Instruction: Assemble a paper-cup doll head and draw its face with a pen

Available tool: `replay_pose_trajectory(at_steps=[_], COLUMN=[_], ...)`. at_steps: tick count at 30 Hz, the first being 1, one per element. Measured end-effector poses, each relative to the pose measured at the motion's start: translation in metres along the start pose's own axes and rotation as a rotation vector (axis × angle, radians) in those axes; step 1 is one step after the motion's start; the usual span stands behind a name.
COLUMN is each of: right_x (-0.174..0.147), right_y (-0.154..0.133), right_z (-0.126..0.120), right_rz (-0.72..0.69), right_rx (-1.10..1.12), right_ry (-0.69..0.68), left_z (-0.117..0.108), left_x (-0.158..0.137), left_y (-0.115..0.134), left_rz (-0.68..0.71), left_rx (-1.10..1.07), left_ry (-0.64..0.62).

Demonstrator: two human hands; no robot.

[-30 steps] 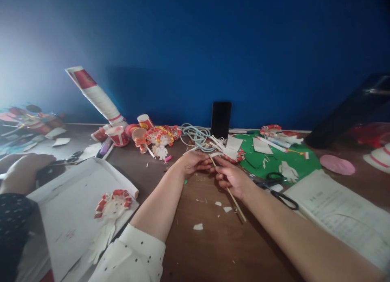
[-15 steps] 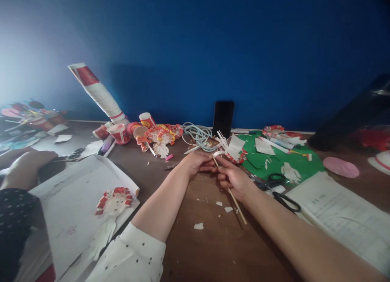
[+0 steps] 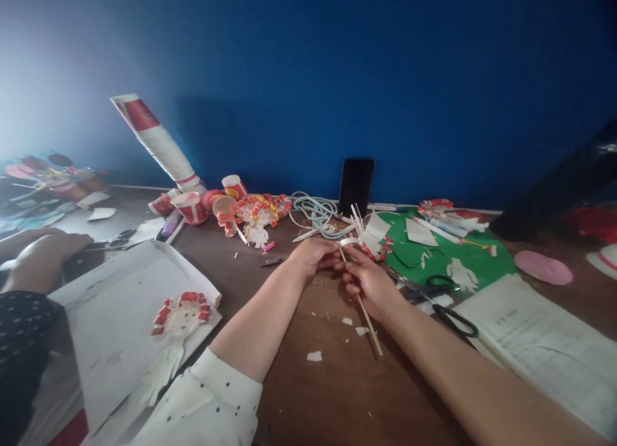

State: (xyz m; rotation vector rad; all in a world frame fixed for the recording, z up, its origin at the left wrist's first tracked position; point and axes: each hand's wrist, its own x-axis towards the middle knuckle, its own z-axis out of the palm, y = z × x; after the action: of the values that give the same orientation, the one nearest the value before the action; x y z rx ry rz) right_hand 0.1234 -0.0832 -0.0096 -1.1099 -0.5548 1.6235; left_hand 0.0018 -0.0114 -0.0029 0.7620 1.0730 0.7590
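My right hand (image 3: 371,282) is closed around a thin wooden stick (image 3: 370,324) that slants down toward the front of the table. At the stick's upper end, my left hand (image 3: 319,256) has its fingers pinched together, touching the stick. A white paper strip (image 3: 349,241) arches over that end between both hands. It seems to belong to the paper piece (image 3: 370,237) just behind my right hand, which has narrow white strips and red-and-white curls. My fingertips partly hide where strip and stick meet.
Scissors (image 3: 453,314) lie right of my right hand, beside green paper (image 3: 402,240) and an open book (image 3: 540,337). Behind are a phone (image 3: 356,186), a coiled cord (image 3: 313,213) and stacked paper cups (image 3: 166,151). Another person's hand (image 3: 45,256) is at left, near a white box lid (image 3: 116,343).
The stick's lower end has swung slightly left and stands a little steeper. Both hands stay together at its upper end, and the whole view has shifted slightly.
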Motion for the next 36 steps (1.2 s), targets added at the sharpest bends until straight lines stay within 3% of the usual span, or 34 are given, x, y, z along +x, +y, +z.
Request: replay_pose_trajectory(at_steps=[14, 36], right_x=[-0.003, -0.001], right_y=[0.004, 0.006], right_z=[0.005, 0.002], right_rz=[-0.064, -0.083], right_rx=[-0.123, -0.126], right_ry=[0.064, -0.015], left_z=[0.009, 0.006], left_x=[0.0, 0.013], left_y=[0.003, -0.005], left_rz=[-0.003, 0.01], left_rx=[0.007, 0.062], left_ry=[0.12, 0.113])
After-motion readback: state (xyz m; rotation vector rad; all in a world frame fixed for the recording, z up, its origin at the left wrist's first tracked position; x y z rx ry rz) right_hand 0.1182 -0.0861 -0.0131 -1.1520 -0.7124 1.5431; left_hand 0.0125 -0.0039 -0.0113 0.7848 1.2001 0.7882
